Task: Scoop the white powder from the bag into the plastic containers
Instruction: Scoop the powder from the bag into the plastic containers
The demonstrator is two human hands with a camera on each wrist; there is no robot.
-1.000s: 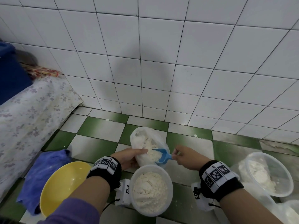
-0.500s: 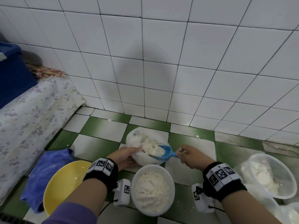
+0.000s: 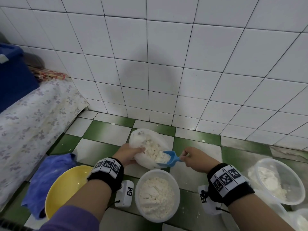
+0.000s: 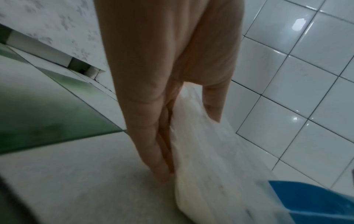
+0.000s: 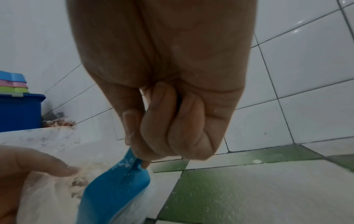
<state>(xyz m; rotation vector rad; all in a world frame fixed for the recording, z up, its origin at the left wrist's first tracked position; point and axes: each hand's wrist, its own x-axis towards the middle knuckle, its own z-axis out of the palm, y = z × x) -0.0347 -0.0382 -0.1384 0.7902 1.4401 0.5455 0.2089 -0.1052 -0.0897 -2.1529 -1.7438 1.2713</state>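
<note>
A white plastic bag (image 3: 141,139) of powder lies open on the tiled floor by the wall. My left hand (image 3: 133,152) pinches its near-left rim between thumb and straight fingers, as the left wrist view shows on the bag (image 4: 210,144). My right hand (image 3: 185,155) pinches the handle of a blue scoop (image 3: 171,158), which sits in the bag's mouth heaped with powder. In the right wrist view curled fingers (image 5: 162,121) grip the scoop (image 5: 114,189). A round plastic container (image 3: 157,195), nearly full of powder, stands just in front of the bag.
A second clear container (image 3: 280,180) with some powder stands at the right. A yellow bowl (image 3: 65,185) and a blue cloth (image 3: 45,177) lie at the left. Further left are a floral-covered ledge (image 3: 30,122) and a blue bin (image 3: 13,75). The white tiled wall rises behind the bag.
The scoop has dug through the powder and now sits higher in the bag's mouth with a heap on it. My left hand keeps hold of the bag's rim.
</note>
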